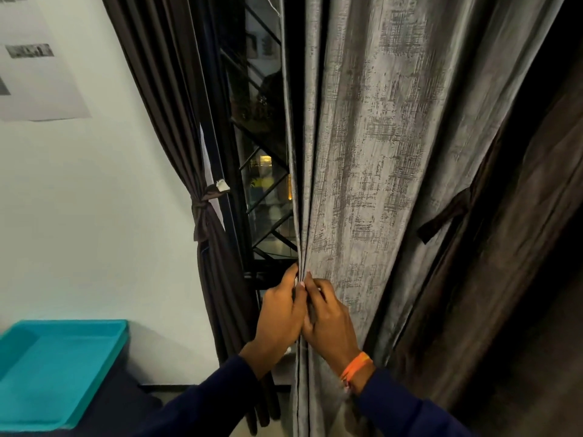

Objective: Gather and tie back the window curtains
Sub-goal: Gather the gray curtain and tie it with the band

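Two hands meet at the leading edge of the grey curtain [362, 152]: the left hand [280, 313] and right hand [328, 323], an orange band [356, 369] at its wrist, each curl their fingers round the bunched hem, apparently pleating it into narrow folds for gathering. The cloth is heavy, with a brushed crosshatch sheen, and hangs loose right of the barred window [262, 171]. Across the glass, a dark curtain [176, 105] is cinched against the white wall by a knotted tie [202, 212]; another strap [444, 216] dangles unused at right.

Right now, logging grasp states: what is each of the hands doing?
Left hand: pinching the grey curtain's gathered edge.
Right hand: gripping the same edge.
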